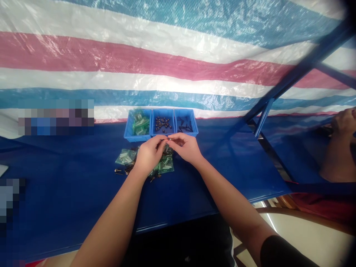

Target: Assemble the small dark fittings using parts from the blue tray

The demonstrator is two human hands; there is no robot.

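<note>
My left hand [151,152] and my right hand [185,147] meet fingertip to fingertip just in front of the blue bins. A small part, too tiny to identify, is pinched between them. Beneath and beside the hands lie small clear-green bags [125,157] holding pale cylindrical pieces, with dark metal fittings [118,171] scattered near them. Behind, the left blue bin [138,138] holds more green bags, the middle blue bin [163,111] holds small brass-and-black fittings, and the right blue bin [186,111] holds dark slim pieces.
A blue table [91,193] spans the view, with a striped plastic sheet [167,48] behind it. A blue metal frame [294,74] rises on the right. Beyond it, another person's hand and arm [343,126] are visible. Blurred patches cover parts of the left side.
</note>
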